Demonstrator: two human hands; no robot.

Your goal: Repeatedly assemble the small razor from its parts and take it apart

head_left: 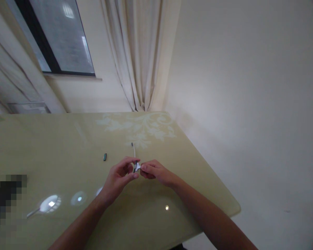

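Observation:
My left hand (123, 172) grips a small dark, thin strip (135, 167) by its two ends, between thumb and fingertips. Beside it, my right hand (152, 170) pinches a small whitish-silver piece (138, 166) that touches the strip's right face; I cannot make out its kind. Just beyond the hands lies a thin white stick or cord with a dark tip (134, 149), its near end hidden behind the fingers. Farther left on the table rests a small dark green rectangular piece (104, 157).
The glossy greenish table (75, 146) has rounded corners and a floral pattern at its far end. A thin pale stick (32, 213) lies at the left front, by bright lamp reflections. A wall (237, 121) runs along the right; curtains (138, 52) hang behind.

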